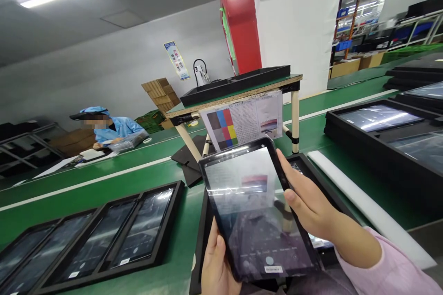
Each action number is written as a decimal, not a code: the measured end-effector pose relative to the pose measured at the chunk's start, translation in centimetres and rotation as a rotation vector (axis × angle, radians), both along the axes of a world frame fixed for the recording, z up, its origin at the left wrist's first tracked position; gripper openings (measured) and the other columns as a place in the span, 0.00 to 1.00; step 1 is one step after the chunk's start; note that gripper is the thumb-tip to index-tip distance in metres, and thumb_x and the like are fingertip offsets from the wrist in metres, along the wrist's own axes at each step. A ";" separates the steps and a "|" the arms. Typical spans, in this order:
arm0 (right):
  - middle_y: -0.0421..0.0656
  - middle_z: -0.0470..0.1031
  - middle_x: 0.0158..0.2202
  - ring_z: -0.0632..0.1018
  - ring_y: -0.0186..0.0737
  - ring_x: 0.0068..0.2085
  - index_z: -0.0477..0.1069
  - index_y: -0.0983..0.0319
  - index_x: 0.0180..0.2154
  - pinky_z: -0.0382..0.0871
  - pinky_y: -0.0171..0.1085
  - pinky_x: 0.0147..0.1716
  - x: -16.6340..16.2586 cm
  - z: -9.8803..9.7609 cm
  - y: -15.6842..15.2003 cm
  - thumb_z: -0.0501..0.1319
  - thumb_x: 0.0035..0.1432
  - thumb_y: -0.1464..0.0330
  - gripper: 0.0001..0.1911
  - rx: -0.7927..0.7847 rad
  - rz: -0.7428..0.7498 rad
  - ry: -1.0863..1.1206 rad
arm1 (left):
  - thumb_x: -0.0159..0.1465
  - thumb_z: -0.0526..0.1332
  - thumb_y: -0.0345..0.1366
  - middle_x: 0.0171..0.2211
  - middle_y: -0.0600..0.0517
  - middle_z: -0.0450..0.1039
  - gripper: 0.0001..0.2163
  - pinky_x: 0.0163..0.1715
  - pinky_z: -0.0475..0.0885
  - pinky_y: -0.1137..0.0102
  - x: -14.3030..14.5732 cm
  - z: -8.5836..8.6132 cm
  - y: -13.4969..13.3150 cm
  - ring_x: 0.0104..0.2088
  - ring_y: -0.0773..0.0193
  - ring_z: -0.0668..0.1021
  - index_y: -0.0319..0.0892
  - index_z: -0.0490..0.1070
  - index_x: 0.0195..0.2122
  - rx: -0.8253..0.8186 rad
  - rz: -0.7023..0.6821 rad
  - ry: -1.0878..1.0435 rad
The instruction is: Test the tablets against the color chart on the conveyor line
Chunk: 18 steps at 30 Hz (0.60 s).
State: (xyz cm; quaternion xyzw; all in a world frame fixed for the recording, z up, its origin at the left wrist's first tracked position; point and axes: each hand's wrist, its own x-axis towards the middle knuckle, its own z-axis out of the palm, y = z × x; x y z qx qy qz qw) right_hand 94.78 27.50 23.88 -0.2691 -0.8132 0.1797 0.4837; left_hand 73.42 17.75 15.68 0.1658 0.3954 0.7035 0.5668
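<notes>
I hold a black tablet (254,207) up in front of me, its screen lit with a camera picture. My left hand (216,265) grips its lower left corner from below. My right hand (308,198) clasps the right edge, thumb lying on the screen side. A printed chart with colour squares (242,124) hangs from the front of a small raised table (238,94) just beyond the tablet. Under the tablet lies a black tray (304,166) on the green belt.
A long green conveyor (104,179) runs across the view. Black trays of tablets lie at the lower left (93,239) and right (384,133). A white foam strip (363,203) lies right of my arm. A person in blue (110,131) sits at the far left.
</notes>
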 end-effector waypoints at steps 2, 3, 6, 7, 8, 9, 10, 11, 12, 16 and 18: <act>0.43 0.62 0.67 0.69 0.46 0.63 0.35 0.52 0.72 0.66 0.46 0.60 0.1 -0.3 0.2 0.45 0.73 0.58 0.32 0.070 -0.049 -0.029 | 0.55 0.72 0.47 0.56 0.56 0.75 0.20 0.61 0.65 0.55 0.1 -0.1 -0.5 0.60 0.51 0.72 0.65 0.77 0.49 -0.029 0.025 0.003; 0.44 0.61 0.67 0.69 0.46 0.63 0.36 0.52 0.72 0.67 0.46 0.60 0.1 -0.5 0.4 0.45 0.73 0.58 0.32 0.073 -0.058 -0.040 | 0.54 0.73 0.47 0.56 0.55 0.75 0.20 0.60 0.66 0.54 0.1 -0.2 -0.7 0.60 0.50 0.72 0.64 0.77 0.49 -0.042 0.040 0.004; 0.44 0.61 0.67 0.70 0.48 0.62 0.38 0.51 0.72 0.69 0.47 0.58 0.7 -1.2 1.0 0.42 0.72 0.52 0.32 -0.013 -0.041 -0.044 | 0.52 0.75 0.46 0.56 0.53 0.75 0.22 0.58 0.69 0.56 -0.1 0.2 -1.2 0.58 0.48 0.74 0.61 0.78 0.49 -0.065 0.051 0.002; 0.43 0.61 0.67 0.71 0.48 0.62 0.38 0.50 0.72 0.70 0.48 0.57 1.1 -1.5 1.2 0.41 0.71 0.50 0.33 -0.054 -0.053 -0.027 | 0.51 0.75 0.45 0.56 0.52 0.75 0.23 0.58 0.70 0.58 -0.4 0.5 -1.3 0.57 0.49 0.75 0.60 0.78 0.50 -0.075 0.042 0.001; 0.43 0.61 0.67 0.72 0.48 0.61 0.39 0.50 0.72 0.71 0.49 0.57 1.8 -1.8 1.3 0.41 0.70 0.48 0.33 -0.097 -0.098 -0.005 | 0.51 0.76 0.45 0.56 0.51 0.75 0.25 0.57 0.71 0.58 -0.6 0.9 -1.4 0.56 0.49 0.76 0.59 0.77 0.51 -0.093 0.026 0.001; 0.43 0.62 0.67 0.72 0.49 0.60 0.42 0.50 0.71 0.70 0.51 0.57 2.7 -2.3 1.4 0.41 0.70 0.47 0.34 -0.139 -0.175 0.003 | 0.50 0.76 0.44 0.55 0.50 0.76 0.26 0.56 0.71 0.59 -0.9 1.4 -1.4 0.55 0.48 0.77 0.58 0.77 0.52 -0.119 0.015 0.000; 0.45 0.63 0.66 0.72 0.52 0.60 0.48 0.52 0.71 0.70 0.54 0.57 3.8 -3.0 1.5 0.41 0.69 0.46 0.35 -0.185 -0.275 -0.017 | 0.50 0.76 0.43 0.55 0.48 0.76 0.27 0.56 0.72 0.59 -1.3 1.8 -1.4 0.55 0.48 0.77 0.56 0.76 0.52 -0.149 0.021 0.001; 0.47 0.64 0.65 0.73 0.55 0.60 0.57 0.55 0.68 0.69 0.57 0.57 5.0 -3.8 1.4 0.43 0.67 0.45 0.36 -0.235 -0.387 -0.066 | 0.49 0.77 0.42 0.54 0.47 0.77 0.28 0.55 0.73 0.58 -1.7 2.3 -1.4 0.54 0.47 0.78 0.54 0.77 0.53 -0.180 0.045 0.005; 0.49 0.66 0.63 0.72 0.61 0.60 0.69 0.58 0.61 0.68 0.61 0.57 6.3 -4.8 1.4 0.44 0.64 0.43 0.37 -0.281 -0.486 -0.168 | 0.48 0.77 0.42 0.53 0.46 0.77 0.29 0.55 0.74 0.58 -2.1 2.6 -1.4 0.54 0.46 0.78 0.52 0.77 0.52 -0.208 0.080 0.014; 0.59 0.73 0.56 0.73 0.76 0.55 0.83 0.61 0.33 0.67 0.73 0.49 9.8 -9.8 0.3 0.43 0.53 0.38 0.41 -0.418 -0.696 -0.561 | 0.40 0.80 0.40 0.51 0.43 0.79 0.32 0.52 0.76 0.59 -3.8 3.2 -0.4 0.53 0.45 0.79 0.45 0.79 0.49 -0.275 0.193 0.076; 0.64 0.70 0.58 0.72 0.75 0.56 0.82 0.67 0.38 0.68 0.70 0.51 9.8 -11.8 -0.3 0.45 0.52 0.40 0.42 -0.403 -0.722 -0.606 | 0.39 0.80 0.40 0.50 0.43 0.79 0.33 0.52 0.76 0.60 -4.5 2.9 0.4 0.53 0.46 0.78 0.43 0.78 0.49 -0.302 0.173 0.108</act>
